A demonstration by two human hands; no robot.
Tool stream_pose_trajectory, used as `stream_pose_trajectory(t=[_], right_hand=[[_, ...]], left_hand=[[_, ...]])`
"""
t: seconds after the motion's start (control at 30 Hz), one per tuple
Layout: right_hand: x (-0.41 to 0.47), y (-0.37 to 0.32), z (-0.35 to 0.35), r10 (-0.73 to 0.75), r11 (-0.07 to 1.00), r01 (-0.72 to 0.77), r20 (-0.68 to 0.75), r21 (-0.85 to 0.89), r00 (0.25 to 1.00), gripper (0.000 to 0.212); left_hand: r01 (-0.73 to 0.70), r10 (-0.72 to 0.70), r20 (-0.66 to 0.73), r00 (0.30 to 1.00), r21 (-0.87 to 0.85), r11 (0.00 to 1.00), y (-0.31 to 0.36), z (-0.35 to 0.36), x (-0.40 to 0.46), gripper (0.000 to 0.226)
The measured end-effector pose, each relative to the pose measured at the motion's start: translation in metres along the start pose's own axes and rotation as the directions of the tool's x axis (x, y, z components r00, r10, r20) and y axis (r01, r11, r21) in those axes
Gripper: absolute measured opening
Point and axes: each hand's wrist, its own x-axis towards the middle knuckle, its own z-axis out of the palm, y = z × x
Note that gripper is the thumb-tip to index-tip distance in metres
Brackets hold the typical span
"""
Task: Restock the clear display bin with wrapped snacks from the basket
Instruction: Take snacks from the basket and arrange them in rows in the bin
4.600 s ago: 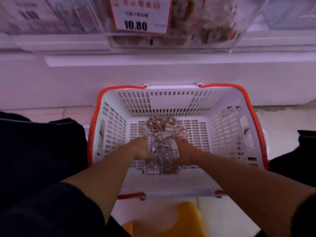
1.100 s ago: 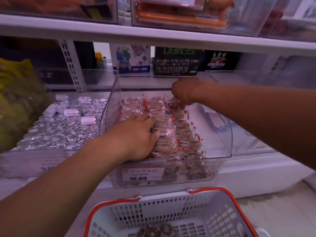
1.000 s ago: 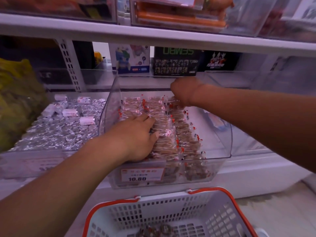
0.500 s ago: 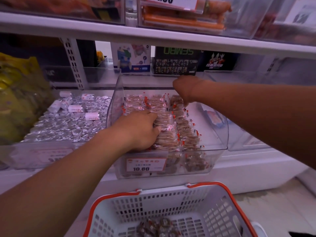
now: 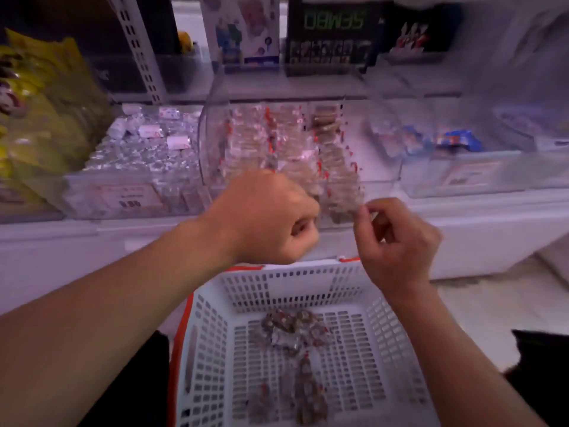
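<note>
The clear display bin [image 5: 381, 180] stands on the shelf, filled with rows of wrapped snacks [image 5: 295, 143] with red-edged wrappers. Below it on the floor is a white basket with an orange rim [image 5: 277, 272]. A small heap of wrapped snacks [image 5: 289, 331] lies on its bottom, with a few more nearer me. My left hand [image 5: 264, 220] hovers in front of the bin as a closed fist with nothing visible in it. My right hand [image 5: 397, 241] hangs beside it above the basket's far rim, fingers loosely bent, no snack seen in it. The view is blurred.
A bin of silver-wrapped sweets [image 5: 138, 155] sits left of the display bin, with yellow bags [image 5: 40, 112] beyond it. Another clear bin holding blue packets [image 5: 455, 143] is on the right. Toy boxes [image 5: 332, 35] stand at the shelf's back.
Both hands have come out of the display bin and dropped in front of it, above the basket. The camera has tilted down, showing more of the basket.
</note>
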Motion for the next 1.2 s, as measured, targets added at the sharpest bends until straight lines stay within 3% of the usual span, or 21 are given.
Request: stream_pose_trajectory(t=[0.03,0.07,0.1,0.13,0.17,0.2,0.23,0.27,0.3,0.33,0.4,0.47,0.5,0.57,0.7,0.87,0.97,1.1,1.13,1.2], right_hand=[[-0.036,0.017,0.008,0.1,0.995,-0.095,0.159,-0.037,0.982,0.011],[-0.069,0.033,0.018,0.215,0.977,-0.194,0.414,-0.091,0.885,0.01],[-0.099,0.045,0.026,0.312,0.948,-0.265,0.68,-0.176,0.663,0.017],[-0.126,0.056,0.032,0.359,0.924,-0.266,0.865,-0.276,0.351,0.038],[-0.152,0.065,0.035,0.371,0.907,-0.234,0.927,-0.351,0.048,0.066],[-0.176,0.071,0.035,0.379,0.894,-0.192,0.912,-0.405,-0.16,0.088],[-0.198,0.077,0.033,0.409,0.874,-0.163,0.874,-0.458,-0.263,0.103],[-0.214,0.081,0.03,0.445,0.848,-0.165,0.846,-0.503,-0.295,0.112],[-0.231,0.085,0.028,0.476,0.827,-0.162,0.825,-0.538,-0.306,0.118],[-0.242,0.087,0.028,0.494,0.815,-0.154,0.809,-0.559,-0.319,0.123],[-0.259,0.087,0.033,0.514,0.803,-0.115,0.777,-0.585,-0.363,0.127],[-0.273,0.084,0.041,0.483,0.838,-0.067,0.794,-0.541,-0.369,0.12],[-0.281,0.081,0.044,0.44,0.87,-0.055,0.823,-0.489,-0.36,0.116],[-0.295,0.079,0.049,0.361,0.921,-0.023,0.873,-0.39,-0.327,0.105],[-0.312,0.081,0.057,0.227,0.974,0.072,0.944,-0.215,-0.24,0.064],[-0.304,0.079,0.072,0.159,0.987,0.075,0.933,-0.142,-0.323,0.046],[-0.295,0.082,0.081,0.121,0.993,0.049,0.926,-0.11,-0.357,0.043],[-0.289,0.087,0.083,0.135,0.978,-0.099,0.916,-0.184,-0.377,0.035],[-0.288,0.087,0.082,0.15,0.959,-0.17,0.918,-0.225,-0.368,0.031],[-0.285,0.088,0.078,0.196,0.898,-0.31,0.915,-0.311,-0.352,0.026]], left_hand=[[0.005,-0.005,0.096,0.995,0.004,1.0,0.007,0.018,-0.014,0.026],[0.057,-0.057,0.251,0.966,0.007,0.998,0.016,0.038,-0.03,0.024],[0.161,-0.155,0.447,0.881,0.025,0.987,0.023,0.058,-0.048,0.023],[0.292,-0.264,0.638,0.724,0.064,0.954,0.031,0.078,-0.068,0.024],[0.422,-0.342,0.791,0.508,0.119,0.899,0.038,0.097,-0.09,0.026],[0.521,-0.372,0.885,0.281,0.185,0.833,0.047,0.116,-0.114,0.032],[0.6,-0.37,0.925,0.086,0.248,0.761,0.056,0.132,-0.138,0.043],[0.663,-0.37,0.926,-0.073,0.322,0.676,0.065,0.147,-0.163,0.057],[0.708,-0.375,0.908,-0.188,0.39,0.589,0.074,0.162,-0.186,0.07],[0.732,-0.377,0.889,-0.26,0.436,0.523,0.083,0.174,-0.204,0.079],[0.771,-0.384,0.851,-0.358,0.502,0.392,0.094,0.194,-0.231,0.079],[0.832,-0.365,0.84,-0.401,0.501,0.237,0.103,0.211,-0.24,0.078],[0.857,-0.348,0.849,-0.397,0.479,0.192,0.106,0.22,-0.244,0.077],[0.902,-0.416,0.868,-0.271,0.381,0.206,0.114,0.236,-0.252,0.069],[0.883,-0.496,0.856,-0.147,0.339,0.323,0.132,0.26,-0.262,0.053],[0.883,-0.468,0.879,-0.093,0.291,0.369,0.139,0.274,-0.258,0.051],[0.838,-0.452,0.878,-0.158,0.361,0.409,0.135,0.278,-0.26,0.057],[0.78,-0.373,0.892,-0.255,0.418,0.466,0.126,0.279,-0.259,0.043],[0.784,-0.353,0.895,-0.272,0.419,0.459,0.124,0.278,-0.258,0.042],[0.847,-0.296,0.906,-0.304,0.399,0.351,0.119,0.276,-0.256,0.041]])
